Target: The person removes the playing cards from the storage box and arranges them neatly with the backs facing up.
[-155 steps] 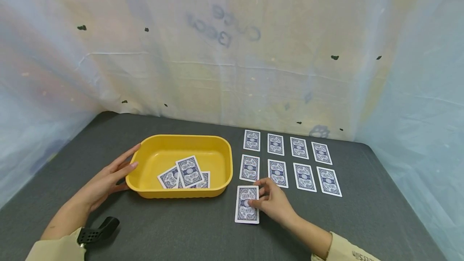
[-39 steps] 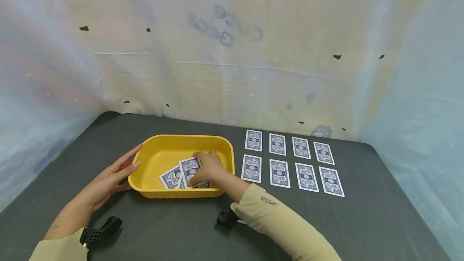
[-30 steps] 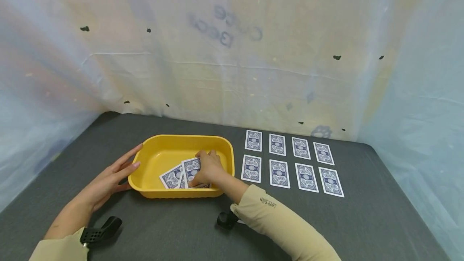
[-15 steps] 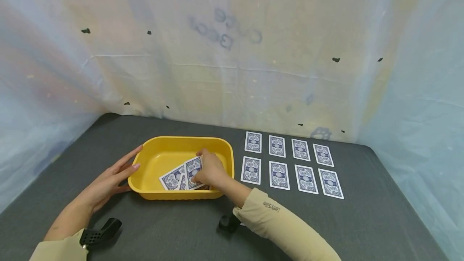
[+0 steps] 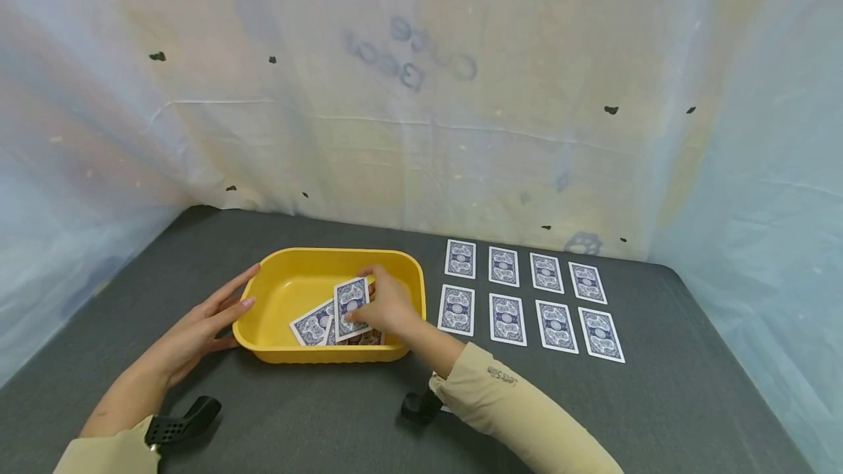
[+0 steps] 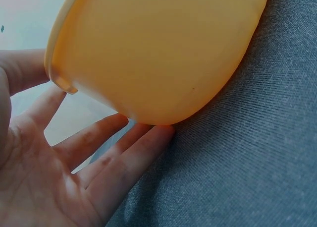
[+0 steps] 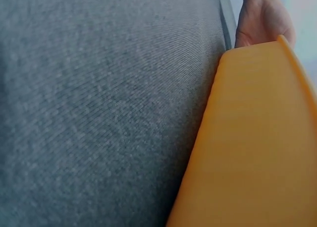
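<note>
My right hand (image 5: 390, 307) reaches into the yellow plastic tray (image 5: 270, 353) and pinches a playing card (image 5: 347, 297), thumb on its patterned blue back. Other face-down cards (image 5: 311, 325) lie under and beside it on the tray floor, and a card with some face print (image 5: 372, 339) shows near the front wall. At the tray's left end rests my left hand (image 5: 197, 335). Its fingers (image 6: 114, 152) are extended, with the fingertips against the outer wall and the thumb at the rim. The right wrist view shows the tray's outer side but not the right hand.
Right of the tray, face-down cards stand in two rows, front row (image 5: 456, 309) and back row (image 5: 460, 259). A white edge (image 5: 446, 409) peeks out beside the right sleeve (image 5: 500, 401). Plastic sheeting (image 5: 421, 130) rises behind the dark table (image 5: 316, 415).
The right hand went from the card on the table into the tray. It has since drawn a card rightward and raised it off the others there. The left hand stays at the tray.
</note>
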`<state>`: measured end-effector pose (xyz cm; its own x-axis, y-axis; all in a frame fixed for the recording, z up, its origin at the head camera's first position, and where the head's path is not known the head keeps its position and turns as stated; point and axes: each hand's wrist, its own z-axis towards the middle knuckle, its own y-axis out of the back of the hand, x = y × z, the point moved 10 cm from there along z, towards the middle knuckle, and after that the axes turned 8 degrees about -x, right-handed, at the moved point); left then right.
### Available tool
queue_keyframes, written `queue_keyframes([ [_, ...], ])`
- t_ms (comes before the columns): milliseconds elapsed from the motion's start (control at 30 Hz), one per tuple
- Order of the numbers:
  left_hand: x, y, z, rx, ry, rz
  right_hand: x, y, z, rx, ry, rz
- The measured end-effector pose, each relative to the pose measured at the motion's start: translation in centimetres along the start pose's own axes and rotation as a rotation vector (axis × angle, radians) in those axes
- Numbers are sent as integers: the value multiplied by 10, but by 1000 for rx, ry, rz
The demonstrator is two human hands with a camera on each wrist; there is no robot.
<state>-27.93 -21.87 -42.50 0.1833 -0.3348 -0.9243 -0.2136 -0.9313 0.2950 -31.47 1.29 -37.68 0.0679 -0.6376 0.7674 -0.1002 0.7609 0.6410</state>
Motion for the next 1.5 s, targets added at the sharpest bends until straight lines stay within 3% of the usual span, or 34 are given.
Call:
queue_keyframes([
  [567, 1, 0, -1, 0, 15, -3, -9, 28, -1, -51, -75, 288],
  [1100, 2, -1, -1, 3, 10, 1, -16, 51, -10, -71, -56, 405],
  [1500, 1, -1, 0, 0, 4, 10, -25, 83, -23, -93, -17, 439],
])
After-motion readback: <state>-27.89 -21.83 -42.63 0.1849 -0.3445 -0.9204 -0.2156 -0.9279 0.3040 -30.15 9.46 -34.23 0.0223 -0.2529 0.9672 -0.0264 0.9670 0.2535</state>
